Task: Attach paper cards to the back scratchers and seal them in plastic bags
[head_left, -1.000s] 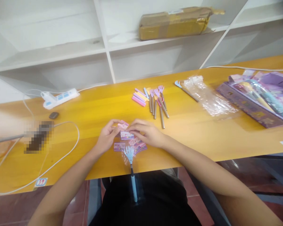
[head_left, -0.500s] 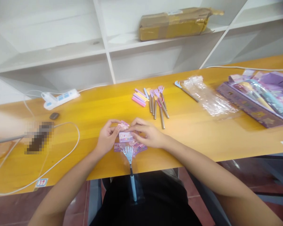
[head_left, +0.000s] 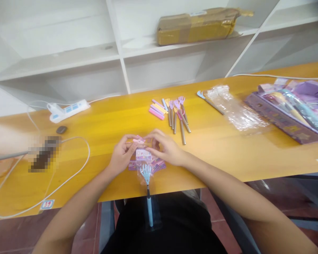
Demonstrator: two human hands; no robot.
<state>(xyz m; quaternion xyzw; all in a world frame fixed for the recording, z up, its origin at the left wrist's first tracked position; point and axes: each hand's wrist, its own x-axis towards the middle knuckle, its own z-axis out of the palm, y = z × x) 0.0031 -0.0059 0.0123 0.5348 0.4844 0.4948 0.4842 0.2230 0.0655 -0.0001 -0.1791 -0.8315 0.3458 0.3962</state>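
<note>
A light blue back scratcher [head_left: 149,206] lies inside a clear plastic bag [head_left: 155,211], its claw end on the table and its handle over the front edge. At the bag's top end is a printed pink and purple card [head_left: 143,154]. My left hand [head_left: 122,153] is closed on the bag's top end and the card, with a pink part showing by its fingertips. Opposite it, my right hand [head_left: 168,148] pinches the same end with curved fingers. More purple cards [head_left: 158,165] lie on the table under the bag.
Several back scratchers [head_left: 178,114] with metal shafts lie beyond my hands, beside coloured handle sleeves [head_left: 157,108]. To the right are a blue-clawed scratcher [head_left: 210,102], clear bags [head_left: 241,113] and a purple box [head_left: 283,120]. A power strip [head_left: 69,111] and white cable [head_left: 88,151] lie left.
My right hand's fingers have lifted and arched slightly, with thumb and forefinger wider apart. The bagged back scratcher has shifted a little to the right. My left hand stays at the card.
</note>
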